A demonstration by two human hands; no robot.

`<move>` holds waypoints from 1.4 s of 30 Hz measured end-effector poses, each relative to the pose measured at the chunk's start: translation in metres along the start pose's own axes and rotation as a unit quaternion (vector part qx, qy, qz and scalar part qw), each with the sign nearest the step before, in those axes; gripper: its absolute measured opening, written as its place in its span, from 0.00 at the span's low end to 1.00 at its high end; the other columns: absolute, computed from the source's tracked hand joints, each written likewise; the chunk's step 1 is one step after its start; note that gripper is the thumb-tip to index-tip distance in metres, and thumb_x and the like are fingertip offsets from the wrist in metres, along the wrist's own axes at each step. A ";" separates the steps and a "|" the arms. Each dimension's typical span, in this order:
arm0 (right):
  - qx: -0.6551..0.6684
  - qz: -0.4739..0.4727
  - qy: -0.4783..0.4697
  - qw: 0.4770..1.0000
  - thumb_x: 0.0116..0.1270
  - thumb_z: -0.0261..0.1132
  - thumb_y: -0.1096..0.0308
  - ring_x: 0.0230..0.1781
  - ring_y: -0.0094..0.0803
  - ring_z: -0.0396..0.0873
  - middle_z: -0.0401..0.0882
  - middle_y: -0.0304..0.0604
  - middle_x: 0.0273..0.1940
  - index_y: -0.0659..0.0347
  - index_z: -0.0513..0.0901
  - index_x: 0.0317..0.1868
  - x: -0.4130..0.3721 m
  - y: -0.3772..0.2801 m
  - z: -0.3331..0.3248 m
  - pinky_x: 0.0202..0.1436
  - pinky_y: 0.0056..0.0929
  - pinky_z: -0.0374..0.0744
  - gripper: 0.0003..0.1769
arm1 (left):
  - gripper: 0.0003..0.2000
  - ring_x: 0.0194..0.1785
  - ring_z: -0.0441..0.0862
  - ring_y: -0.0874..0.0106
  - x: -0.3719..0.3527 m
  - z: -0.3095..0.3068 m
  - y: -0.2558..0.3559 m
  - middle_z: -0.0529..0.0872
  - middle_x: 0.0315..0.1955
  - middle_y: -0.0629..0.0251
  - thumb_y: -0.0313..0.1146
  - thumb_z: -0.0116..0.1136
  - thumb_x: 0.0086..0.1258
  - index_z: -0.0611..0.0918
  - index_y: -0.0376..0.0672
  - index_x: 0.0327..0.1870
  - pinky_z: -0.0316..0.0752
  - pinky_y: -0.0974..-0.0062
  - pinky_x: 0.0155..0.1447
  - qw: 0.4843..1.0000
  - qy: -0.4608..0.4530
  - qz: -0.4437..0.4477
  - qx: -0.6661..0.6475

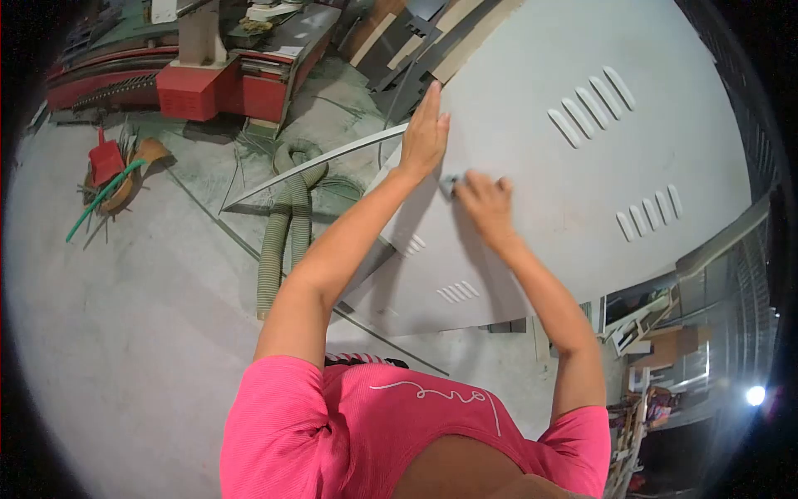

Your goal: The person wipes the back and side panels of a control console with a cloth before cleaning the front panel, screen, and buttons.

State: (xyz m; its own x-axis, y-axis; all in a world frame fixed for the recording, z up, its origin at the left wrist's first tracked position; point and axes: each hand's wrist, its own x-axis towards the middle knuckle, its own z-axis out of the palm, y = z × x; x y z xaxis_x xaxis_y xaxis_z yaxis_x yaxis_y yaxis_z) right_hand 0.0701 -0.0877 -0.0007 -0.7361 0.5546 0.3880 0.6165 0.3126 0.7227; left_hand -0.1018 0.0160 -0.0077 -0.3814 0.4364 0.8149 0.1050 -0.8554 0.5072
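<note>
A large light-grey panel (532,191) with groups of slanted louvre slots (590,108) stands in front of me. My left hand (426,140) lies against the panel's left edge, fingers stretched out and pointing up. To the right of it, my right hand (486,204) is on the panel's face, its fingers bent around a small dark-grey pad (450,186). The pad is slightly blurred and touches the panel surface.
A red machine (199,90) stands at the upper left. A ribbed hose (274,249) lies on the floor (150,333) near a red dustpan (105,161) and green stick (100,204). Stacked boards (407,50) are behind the panel; shelving (636,416) is at lower right.
</note>
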 end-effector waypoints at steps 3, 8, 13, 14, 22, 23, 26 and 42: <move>0.044 -0.042 -0.062 0.996 0.57 0.60 0.67 0.54 0.31 0.71 0.72 0.39 0.53 0.46 0.78 0.48 0.006 -0.015 0.006 0.55 0.50 0.63 0.16 | 0.20 0.61 0.72 0.51 -0.028 -0.022 -0.012 0.74 0.60 0.46 0.35 0.43 0.75 0.70 0.37 0.64 0.67 0.62 0.62 0.981 -0.069 -0.183 -0.001; -0.019 0.091 0.079 0.993 0.58 0.63 0.68 0.53 0.31 0.72 0.73 0.37 0.53 0.43 0.80 0.49 0.072 0.047 -0.035 0.55 0.49 0.61 0.17 | 0.18 0.56 0.76 0.52 -0.064 -0.042 -0.024 0.80 0.53 0.49 0.37 0.41 0.76 0.76 0.37 0.58 0.70 0.63 0.59 0.963 -0.044 -0.267 -0.018; -0.095 0.218 0.165 0.957 0.58 0.64 0.68 0.51 0.30 0.73 0.73 0.34 0.50 0.40 0.80 0.49 0.110 0.078 -0.068 0.51 0.44 0.63 0.17 | 0.18 0.56 0.77 0.54 -0.087 -0.043 -0.029 0.81 0.52 0.51 0.38 0.41 0.76 0.77 0.37 0.57 0.70 0.64 0.59 0.958 -0.006 -0.288 0.002; -0.067 0.194 0.144 0.968 0.58 0.64 0.68 0.51 0.31 0.72 0.73 0.35 0.51 0.41 0.80 0.49 0.107 0.071 -0.057 0.51 0.45 0.63 0.17 | 0.18 0.55 0.78 0.53 -0.090 -0.044 -0.031 0.81 0.52 0.50 0.38 0.41 0.76 0.77 0.37 0.57 0.70 0.64 0.59 0.960 -0.005 -0.280 0.009; 0.088 -0.070 -0.040 0.993 0.56 0.60 0.68 0.52 0.31 0.72 0.72 0.39 0.52 0.51 0.77 0.45 0.062 -0.040 0.035 0.55 0.52 0.63 0.14 | 0.18 0.53 0.79 0.52 -0.104 -0.071 -0.037 0.81 0.51 0.48 0.39 0.44 0.75 0.77 0.39 0.57 0.73 0.62 0.56 0.946 -0.054 -0.318 0.029; 0.089 -0.075 -0.037 0.993 0.57 0.59 0.68 0.52 0.31 0.72 0.72 0.39 0.51 0.50 0.77 0.44 0.065 -0.037 0.034 0.56 0.52 0.63 0.13 | 0.18 0.54 0.79 0.52 -0.107 -0.075 -0.035 0.81 0.52 0.48 0.39 0.44 0.75 0.77 0.38 0.57 0.72 0.63 0.57 0.936 -0.065 -0.346 0.024; 0.032 0.002 0.060 0.998 0.58 0.59 0.69 0.50 0.32 0.73 0.73 0.39 0.51 0.47 0.78 0.46 0.110 0.010 0.009 0.53 0.51 0.63 0.14 | 0.19 0.57 0.77 0.52 -0.114 -0.077 -0.032 0.80 0.54 0.48 0.38 0.44 0.75 0.76 0.37 0.58 0.71 0.63 0.59 0.925 -0.074 -0.373 0.021; 0.099 -0.098 -0.024 0.990 0.58 0.60 0.64 0.52 0.33 0.72 0.72 0.43 0.54 0.50 0.76 0.44 0.081 -0.052 0.050 0.55 0.53 0.64 0.12 | 0.22 0.65 0.71 0.58 -0.137 -0.077 -0.050 0.73 0.61 0.47 0.31 0.45 0.73 0.65 0.33 0.67 0.63 0.69 0.68 0.925 -0.074 -0.372 -0.030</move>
State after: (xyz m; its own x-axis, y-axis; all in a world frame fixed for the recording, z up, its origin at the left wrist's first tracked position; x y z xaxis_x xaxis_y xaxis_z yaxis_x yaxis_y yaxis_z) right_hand -0.0070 -0.0206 -0.0353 -0.8354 0.5034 0.2207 0.5098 0.5596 0.6535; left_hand -0.1260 -0.0224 -0.1661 -0.1971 0.9399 0.2787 -0.1890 -0.3154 0.9299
